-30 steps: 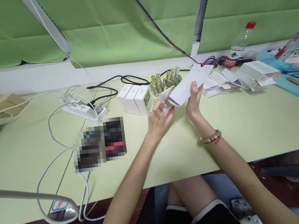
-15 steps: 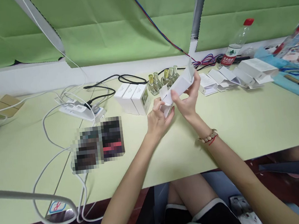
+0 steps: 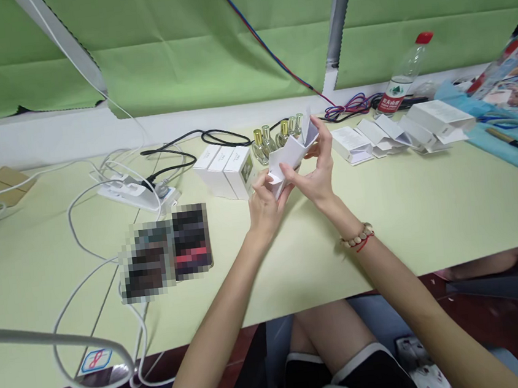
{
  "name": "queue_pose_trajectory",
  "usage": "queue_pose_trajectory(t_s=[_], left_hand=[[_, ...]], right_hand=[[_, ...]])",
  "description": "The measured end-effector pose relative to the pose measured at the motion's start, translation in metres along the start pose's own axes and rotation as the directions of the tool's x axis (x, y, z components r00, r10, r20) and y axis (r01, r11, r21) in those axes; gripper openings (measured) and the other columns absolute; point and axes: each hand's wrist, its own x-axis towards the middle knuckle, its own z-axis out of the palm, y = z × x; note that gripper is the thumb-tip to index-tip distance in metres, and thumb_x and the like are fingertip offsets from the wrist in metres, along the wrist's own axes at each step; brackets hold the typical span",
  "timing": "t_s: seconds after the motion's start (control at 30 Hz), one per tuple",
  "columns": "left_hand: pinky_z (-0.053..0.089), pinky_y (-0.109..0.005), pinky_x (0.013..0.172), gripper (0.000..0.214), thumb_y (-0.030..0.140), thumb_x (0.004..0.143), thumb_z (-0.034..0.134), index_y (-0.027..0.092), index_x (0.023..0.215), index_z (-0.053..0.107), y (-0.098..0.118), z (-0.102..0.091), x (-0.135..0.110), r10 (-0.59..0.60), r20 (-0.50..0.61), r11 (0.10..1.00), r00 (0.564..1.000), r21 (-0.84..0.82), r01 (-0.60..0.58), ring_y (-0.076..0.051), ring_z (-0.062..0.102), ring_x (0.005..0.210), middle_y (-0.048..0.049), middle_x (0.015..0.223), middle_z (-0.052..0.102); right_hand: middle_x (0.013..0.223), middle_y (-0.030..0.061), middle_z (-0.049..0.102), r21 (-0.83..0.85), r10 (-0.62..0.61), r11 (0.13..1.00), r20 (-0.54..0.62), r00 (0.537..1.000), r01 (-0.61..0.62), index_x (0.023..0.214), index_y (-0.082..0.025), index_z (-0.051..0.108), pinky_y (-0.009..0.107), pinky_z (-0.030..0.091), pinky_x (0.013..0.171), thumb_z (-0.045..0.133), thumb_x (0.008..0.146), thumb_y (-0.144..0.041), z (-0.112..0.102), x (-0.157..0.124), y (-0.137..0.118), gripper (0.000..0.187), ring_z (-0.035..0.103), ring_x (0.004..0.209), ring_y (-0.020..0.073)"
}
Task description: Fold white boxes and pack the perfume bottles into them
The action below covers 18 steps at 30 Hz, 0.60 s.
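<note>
Both hands hold a small white carton [image 3: 289,155] tilted above the table, its flaps standing out at both ends. My left hand [image 3: 265,202] grips the lower left end, thumb at the flap. Around the upper right part my right hand [image 3: 316,172] is closed, with its thumb along the near side. Just behind the carton stand several glass perfume bottles [image 3: 261,147] with gold or silvery collars. To the left, a row of closed white boxes [image 3: 224,172] stands side by side. Opened white cartons [image 3: 385,134] lie to the right.
A water bottle with a red cap [image 3: 400,83] stands at the back right, near a blue sheet [image 3: 508,149] with a dark-tipped tool. A power strip [image 3: 136,193] with cables is on the left. Two pixelated items [image 3: 191,241] lie nearer the front. Brown boxes [image 3: 1,187] sit far left.
The carton has turned in my hands and sits slightly further left, with its end flap more visible. My right hand has shifted left along it. The view has moved slightly.
</note>
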Motion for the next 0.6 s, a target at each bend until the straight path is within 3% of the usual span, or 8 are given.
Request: queue_pose_trajectory(t_s=[0.23, 0.4, 0.6], left_hand=[[0.039, -0.025, 0.052, 0.032, 0.038, 0.087, 0.051, 0.023, 0.101, 0.026, -0.007, 0.0, -0.001, 0.082, 0.002, 0.997, 0.997, -0.01, -0.082, -0.015, 0.056, 0.07, -0.0036, 0.09, 0.048], [0.042, -0.026, 0.056, 0.029, 0.037, 0.089, 0.047, 0.023, 0.101, 0.024, -0.012, 0.0, 0.001, -0.067, -0.02, 0.994, 0.998, -0.088, 0.065, -0.013, 0.053, 0.07, -0.0045, 0.092, 0.041], [0.046, -0.026, 0.065, 0.031, 0.046, 0.093, 0.038, 0.026, 0.11, 0.021, -0.018, -0.001, 0.005, -0.169, -0.018, 0.964, 0.986, -0.212, 0.161, -0.013, 0.053, 0.077, -0.006, 0.098, 0.04]], right_hand=[[0.128, 0.0112, 0.041, -0.002, -0.001, 1.0, 0.031, 1.0, 0.001, 0.134, -0.027, 0.03, 0.047, 0.046, 0.083, 0.063, 0.073, -0.056, 0.009, -0.009, -0.002, 0.076, 0.045, 0.11, 0.0285], [0.111, 0.0092, 0.048, -0.024, -0.042, 0.999, 0.115, 0.992, 0.045, 0.125, -0.025, 0.046, 0.046, 0.042, 0.088, 0.053, 0.08, -0.054, 0.017, -0.018, 0.006, 0.054, 0.048, 0.103, 0.0256], [0.117, 0.0092, 0.041, -0.027, -0.056, 0.998, 0.099, 0.994, 0.059, 0.108, -0.025, 0.06, 0.042, 0.041, 0.088, 0.049, 0.086, -0.045, 0.027, -0.03, 0.005, 0.032, 0.043, 0.111, 0.0256]])
